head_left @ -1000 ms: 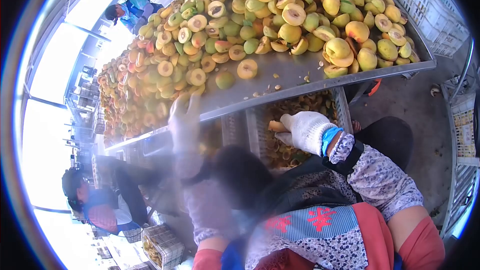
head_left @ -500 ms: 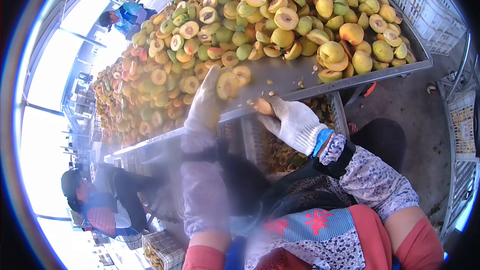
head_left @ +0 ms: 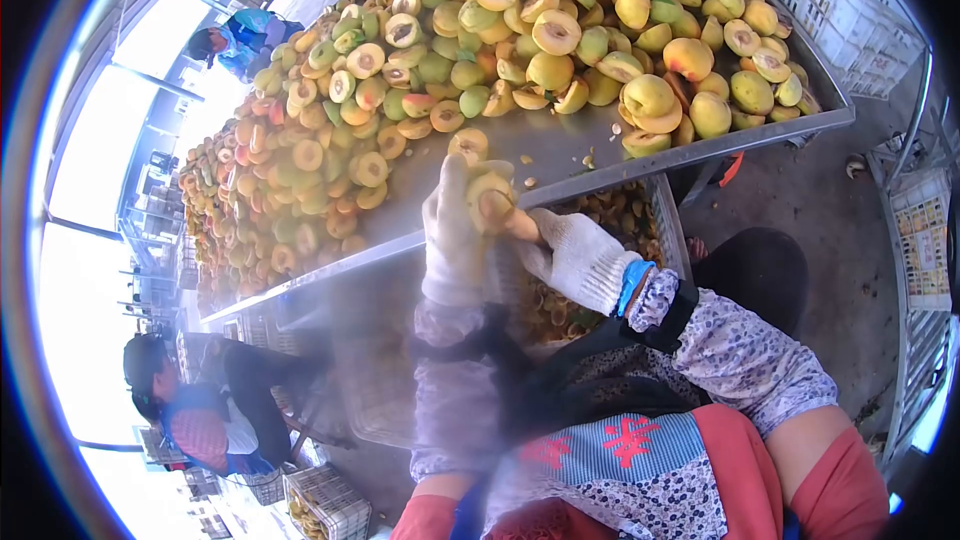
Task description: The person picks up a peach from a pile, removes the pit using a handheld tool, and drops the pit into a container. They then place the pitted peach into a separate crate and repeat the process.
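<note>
My left hand [head_left: 452, 235], in a white knit glove, holds a halved yellow peach [head_left: 490, 202] just in front of the metal table's edge [head_left: 640, 168]. My right hand [head_left: 572, 255], also gloved, grips a small tool with a wooden handle [head_left: 522, 227] whose tip is pressed into the peach half. Both hands meet over a plastic crate [head_left: 668, 230] under the table that holds peach pieces. A big heap of whole and halved peaches [head_left: 520, 40] covers the table beyond.
Loose pits [head_left: 590, 157] lie on the bare metal near the edge. A person in blue [head_left: 205, 410] sits at lower left by wire baskets [head_left: 320, 500]. Another person [head_left: 232, 40] stands at the far end. White crates [head_left: 845, 10] are stacked at right.
My left hand reached onto the table, took a peach half and pulled it back toward me. My right hand rose from the crate and brought its tool to the fruit.
</note>
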### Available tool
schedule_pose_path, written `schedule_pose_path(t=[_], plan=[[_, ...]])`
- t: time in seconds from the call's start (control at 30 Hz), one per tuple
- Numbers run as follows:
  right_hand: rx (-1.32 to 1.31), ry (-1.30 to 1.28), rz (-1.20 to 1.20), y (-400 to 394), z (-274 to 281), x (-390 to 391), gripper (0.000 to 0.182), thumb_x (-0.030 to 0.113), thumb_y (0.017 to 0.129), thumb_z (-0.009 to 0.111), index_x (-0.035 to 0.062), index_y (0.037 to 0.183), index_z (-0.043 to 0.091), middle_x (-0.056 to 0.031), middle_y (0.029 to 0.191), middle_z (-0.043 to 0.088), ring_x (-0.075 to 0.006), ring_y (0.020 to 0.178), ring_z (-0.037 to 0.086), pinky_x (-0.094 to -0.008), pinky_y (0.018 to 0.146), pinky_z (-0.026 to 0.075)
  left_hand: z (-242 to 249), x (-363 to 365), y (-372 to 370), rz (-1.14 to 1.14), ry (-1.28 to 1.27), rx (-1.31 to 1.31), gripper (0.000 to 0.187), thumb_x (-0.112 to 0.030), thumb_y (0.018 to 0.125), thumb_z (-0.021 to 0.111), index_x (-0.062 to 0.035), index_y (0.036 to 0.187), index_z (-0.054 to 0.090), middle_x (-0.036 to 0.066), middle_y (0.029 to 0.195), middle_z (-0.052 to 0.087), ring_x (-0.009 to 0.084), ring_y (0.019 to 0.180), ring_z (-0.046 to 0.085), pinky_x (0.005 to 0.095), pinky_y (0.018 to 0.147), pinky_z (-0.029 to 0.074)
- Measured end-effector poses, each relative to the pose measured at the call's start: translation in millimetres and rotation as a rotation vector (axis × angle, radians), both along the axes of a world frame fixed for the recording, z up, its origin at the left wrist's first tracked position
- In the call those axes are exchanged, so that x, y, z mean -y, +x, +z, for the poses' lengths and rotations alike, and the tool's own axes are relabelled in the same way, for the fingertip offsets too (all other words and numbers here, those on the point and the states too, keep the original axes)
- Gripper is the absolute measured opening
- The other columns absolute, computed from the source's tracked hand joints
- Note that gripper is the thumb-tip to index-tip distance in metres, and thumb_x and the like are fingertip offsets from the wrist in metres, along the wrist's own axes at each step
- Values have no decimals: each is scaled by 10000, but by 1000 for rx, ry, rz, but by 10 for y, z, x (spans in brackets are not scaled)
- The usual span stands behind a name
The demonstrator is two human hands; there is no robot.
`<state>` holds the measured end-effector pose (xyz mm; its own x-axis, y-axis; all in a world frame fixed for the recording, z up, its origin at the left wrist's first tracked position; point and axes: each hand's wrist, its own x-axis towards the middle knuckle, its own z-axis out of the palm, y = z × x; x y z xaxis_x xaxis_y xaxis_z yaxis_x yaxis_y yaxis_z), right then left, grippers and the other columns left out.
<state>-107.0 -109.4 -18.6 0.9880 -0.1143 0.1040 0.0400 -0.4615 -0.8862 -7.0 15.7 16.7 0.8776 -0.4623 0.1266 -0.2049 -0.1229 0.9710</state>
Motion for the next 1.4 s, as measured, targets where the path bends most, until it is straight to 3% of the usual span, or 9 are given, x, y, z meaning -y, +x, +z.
schedule_pose_path(t=[0.43,0.6,0.67,0.73,0.87,1.1,1.27,1.33,1.4], plan=[[6,452,67,-26,-308,-250,287,245,991,566,-2,1125,625,-257,943,676,-436,944,647,-429,805,512,-149,-92,-13,23,50,80,619,-473,1028,407,75,969,687,135,742,675,168,626,638,266,596,506],[-113,216,54,-49,48,-96,290,240,1003,563,-7,1144,615,-216,945,682,-369,915,659,-395,817,506,-225,-73,-3,28,54,189,609,-490,1037,401,54,1048,675,131,816,678,173,677,639,285,655,519],[-136,232,51,-38,45,-129,301,254,1007,562,-8,1146,614,-198,939,684,-337,901,659,-384,820,505,-84,237,-280,334,-390,-3,608,-509,1034,410,42,1095,660,132,864,664,188,691,626,302,687,522],[-158,667,126,-45,-182,-268,318,279,1013,560,-6,1142,620,-175,927,681,-278,879,649,-372,812,505,-178,185,-236,333,-387,128,586,-503,1030,434,36,1082,658,138,892,649,199,690,615,321,696,530],[-156,309,242,-45,-180,-75,422,394,1031,498,7,1114,645,-125,878,675,-231,841,635,-351,797,503,-109,-31,-76,-83,-111,65,562,-469,1026,461,57,999,657,128,809,649,197,643,625,314,634,543],[-814,977,424,-61,-51,39,536,538,1004,475,32,1099,621,-59,701,618,-171,565,601,-320,484,475,-209,70,-123,43,-219,4,566,-476,998,508,64,953,670,144,779,658,201,625,636,298,582,534],[-675,484,481,-60,31,135,647,665,965,435,42,1035,598,-48,695,608,-154,518,592,-296,425,464,-25,-76,20,-236,49,-351,537,-454,961,557,65,902,683,140,745,658,193,612,632,288,578,518],[-868,621,401,-74,-21,114,519,661,933,525,158,807,515,60,554,408,-52,389,361,-212,340,307,5,-31,-27,-224,124,-321,533,-445,956,563,70,897,686,135,750,665,192,614,634,290,565,509],[-849,654,455,-55,-211,103,622,655,967,447,58,924,619,-6,626,554,-141,457,536,-277,405,427,-148,-28,-40,-253,66,-265,519,-467,961,552,33,920,685,103,747,649,195,609,621,299,561,503]])
